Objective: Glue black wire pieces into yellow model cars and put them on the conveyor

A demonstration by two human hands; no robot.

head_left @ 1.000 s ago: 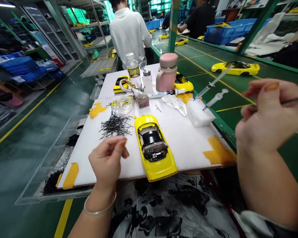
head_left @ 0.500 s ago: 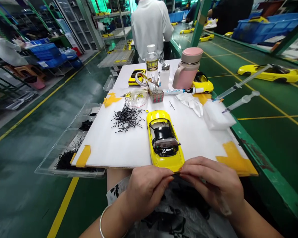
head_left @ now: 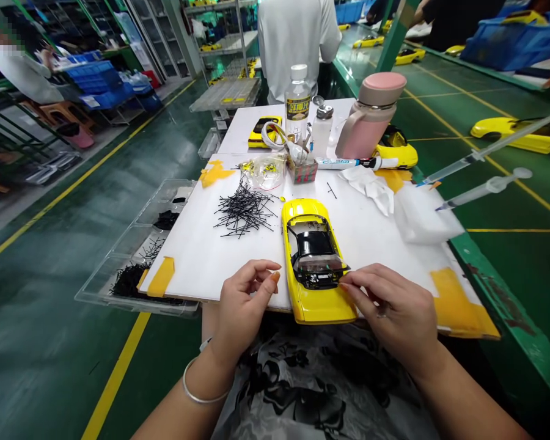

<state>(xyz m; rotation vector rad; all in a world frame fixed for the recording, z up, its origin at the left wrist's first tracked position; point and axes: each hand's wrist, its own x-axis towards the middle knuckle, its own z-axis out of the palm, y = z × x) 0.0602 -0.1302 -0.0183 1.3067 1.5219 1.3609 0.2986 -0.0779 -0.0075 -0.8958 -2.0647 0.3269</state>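
A yellow model car [head_left: 323,302] lies on the white board, its near end at the board's front edge. Its roof area is open, showing a black interior [head_left: 315,243] and a clear windscreen piece. My left hand [head_left: 247,299] hovers left of the car, fingers loosely curled, thumb and forefinger slightly apart with nothing visible between them. At the car's right side, my right hand [head_left: 394,308] has thumb and forefinger pinched at the body's edge beside the windscreen corner. What its fingertips grip, if anything, is hidden.
On the white board [head_left: 192,244] lie a heap of thin black sticks [head_left: 242,211], a bag of small yellow parts [head_left: 268,171] and crumpled tissue [head_left: 371,189]. Behind stand a bottle [head_left: 297,107] and a pink flask [head_left: 371,116]. Two syringes [head_left: 483,189] stick from a white block.
Both hands have left the car's near end. My left hand has moved up and left, away from the car; my right hand has moved up to its right side. The view has shifted slightly.
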